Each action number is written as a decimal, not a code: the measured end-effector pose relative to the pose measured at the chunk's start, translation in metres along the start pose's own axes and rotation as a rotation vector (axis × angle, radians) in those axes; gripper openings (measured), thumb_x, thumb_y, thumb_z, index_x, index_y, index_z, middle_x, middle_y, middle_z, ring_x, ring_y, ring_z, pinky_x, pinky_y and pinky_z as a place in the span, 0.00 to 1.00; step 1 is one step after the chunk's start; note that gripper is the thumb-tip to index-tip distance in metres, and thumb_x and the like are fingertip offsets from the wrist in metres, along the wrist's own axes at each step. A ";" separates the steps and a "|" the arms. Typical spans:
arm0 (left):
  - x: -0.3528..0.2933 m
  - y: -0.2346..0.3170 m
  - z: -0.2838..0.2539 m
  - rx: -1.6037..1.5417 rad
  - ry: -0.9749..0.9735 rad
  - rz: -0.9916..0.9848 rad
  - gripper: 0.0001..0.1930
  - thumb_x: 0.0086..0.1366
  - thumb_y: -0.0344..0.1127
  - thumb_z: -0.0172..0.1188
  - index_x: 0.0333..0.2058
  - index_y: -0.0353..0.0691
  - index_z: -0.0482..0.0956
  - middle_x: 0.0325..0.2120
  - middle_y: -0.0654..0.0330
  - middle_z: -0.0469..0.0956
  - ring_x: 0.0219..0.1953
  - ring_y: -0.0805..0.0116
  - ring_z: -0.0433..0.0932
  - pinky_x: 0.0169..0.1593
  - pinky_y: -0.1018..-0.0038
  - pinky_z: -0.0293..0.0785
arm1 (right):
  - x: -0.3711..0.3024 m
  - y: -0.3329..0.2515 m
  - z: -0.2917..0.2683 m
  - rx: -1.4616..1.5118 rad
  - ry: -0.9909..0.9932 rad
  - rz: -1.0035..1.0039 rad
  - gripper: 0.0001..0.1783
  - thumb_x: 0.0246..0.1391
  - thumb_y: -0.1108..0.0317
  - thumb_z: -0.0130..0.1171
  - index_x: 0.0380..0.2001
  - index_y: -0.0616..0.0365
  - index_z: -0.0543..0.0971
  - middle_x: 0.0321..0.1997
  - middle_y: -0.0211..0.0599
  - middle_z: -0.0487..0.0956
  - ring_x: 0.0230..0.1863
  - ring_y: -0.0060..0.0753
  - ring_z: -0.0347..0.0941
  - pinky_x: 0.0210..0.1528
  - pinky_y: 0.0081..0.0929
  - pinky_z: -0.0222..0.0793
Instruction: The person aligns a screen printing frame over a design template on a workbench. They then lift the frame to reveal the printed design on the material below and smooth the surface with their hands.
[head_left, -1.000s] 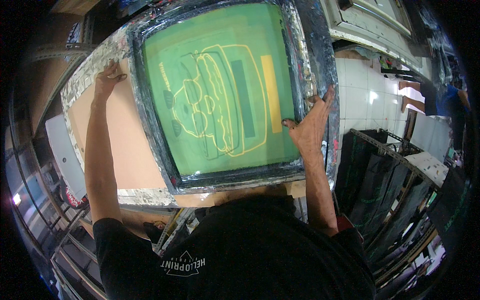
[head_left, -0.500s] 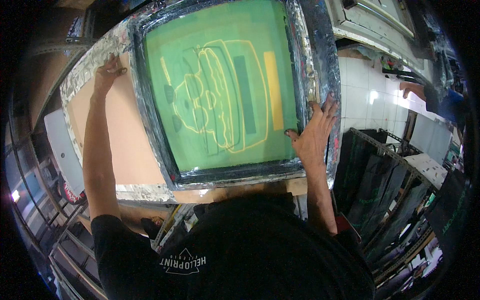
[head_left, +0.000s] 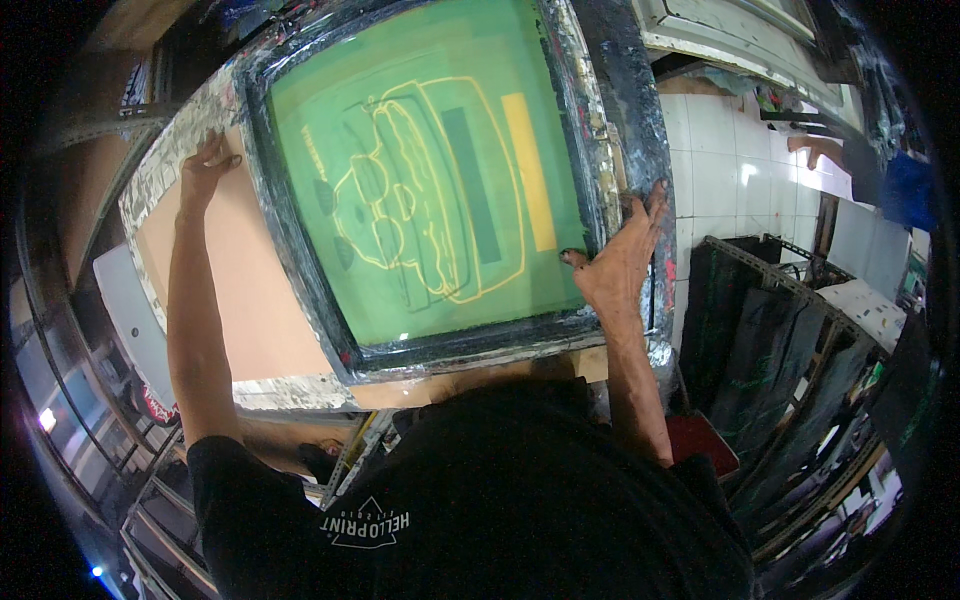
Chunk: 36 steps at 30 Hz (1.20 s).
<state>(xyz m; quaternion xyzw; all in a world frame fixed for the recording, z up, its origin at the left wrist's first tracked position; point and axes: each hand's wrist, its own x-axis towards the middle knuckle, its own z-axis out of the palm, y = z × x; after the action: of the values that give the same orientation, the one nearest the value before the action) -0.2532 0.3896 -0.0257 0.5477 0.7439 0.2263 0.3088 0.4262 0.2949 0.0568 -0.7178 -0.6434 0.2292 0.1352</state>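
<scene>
The printing screen [head_left: 430, 190] is a fine green mesh, smooth with a faint sheen, bearing a paler yellow outline. Its frame [head_left: 620, 120] looks like metal, rough and crusted with dark, glossy ink and flaking pale residue. The worktop [head_left: 250, 300] beneath is a matt, smooth tan board with edges of patchy, worn paper or tape. The floor tiles [head_left: 715, 180] are white and glossy. The person's shirt [head_left: 520, 500] is black matt cloth.
</scene>
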 end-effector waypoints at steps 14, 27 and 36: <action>-0.009 -0.017 -0.034 0.118 -0.005 0.074 0.33 0.52 0.33 0.75 0.58 0.36 0.75 0.66 0.47 0.62 0.71 0.59 0.56 0.69 0.67 0.58 | 0.001 -0.001 0.000 -0.005 0.023 0.013 0.57 0.28 0.67 0.76 0.62 0.64 0.54 0.75 0.67 0.40 0.75 0.73 0.30 0.71 0.71 0.30; 0.012 0.020 0.002 0.200 -0.079 0.069 0.34 0.54 0.31 0.73 0.59 0.32 0.72 0.67 0.45 0.60 0.71 0.58 0.55 0.71 0.65 0.53 | 0.002 0.007 0.003 0.027 0.047 0.041 0.57 0.26 0.70 0.78 0.61 0.63 0.56 0.75 0.66 0.41 0.75 0.75 0.31 0.72 0.69 0.32; 0.000 0.001 -0.017 -0.138 -0.034 0.006 0.34 0.54 0.35 0.74 0.59 0.35 0.73 0.65 0.45 0.64 0.66 0.55 0.66 0.66 0.64 0.64 | -0.002 0.003 0.000 -0.014 0.040 -0.009 0.59 0.27 0.66 0.80 0.62 0.65 0.55 0.75 0.65 0.42 0.75 0.74 0.31 0.71 0.71 0.31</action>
<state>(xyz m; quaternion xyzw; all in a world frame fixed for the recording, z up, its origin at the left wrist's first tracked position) -0.2640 0.3897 -0.0131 0.5310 0.7195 0.2687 0.3579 0.4288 0.2928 0.0556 -0.7204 -0.6453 0.2097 0.1439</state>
